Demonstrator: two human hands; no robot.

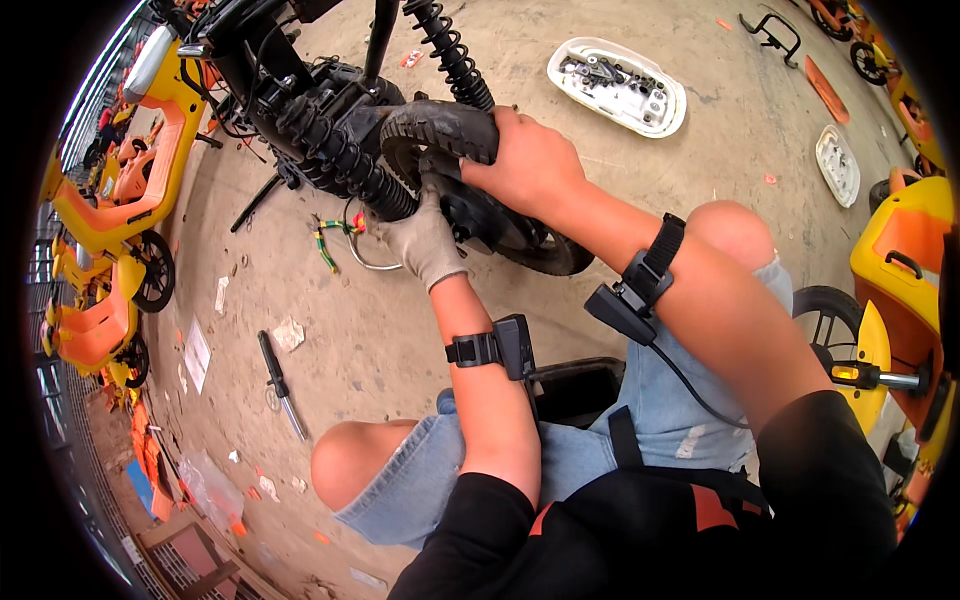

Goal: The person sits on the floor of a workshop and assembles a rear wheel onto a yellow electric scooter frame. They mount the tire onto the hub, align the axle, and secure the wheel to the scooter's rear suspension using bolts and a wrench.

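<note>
A black wheel with a treaded tyre (550,255) sits tilted below the bare frame of a scooter (270,90). My right hand (530,165), ungloved, is closed over the upper side of the tyre, thumb toward the rim. A light work glove covers my left hand (422,240). Its fingers close around the lower end of a black coil-spring shock absorber (345,170), beside the wheel; the fingertips are partly hidden. A second shock absorber (450,55) hangs from the frame behind the tyre. Green-and-yellow wrapped cable (325,245) lies just left of my glove.
A white tray of small metal parts (670,100) is on the concrete floor at the far right, with another white shell (838,165) beyond it. A black-and-silver rod-shaped tool (280,385) lies to the left. Yellow-orange scooters (120,190) line both sides. Paper scraps (288,334) litter the floor.
</note>
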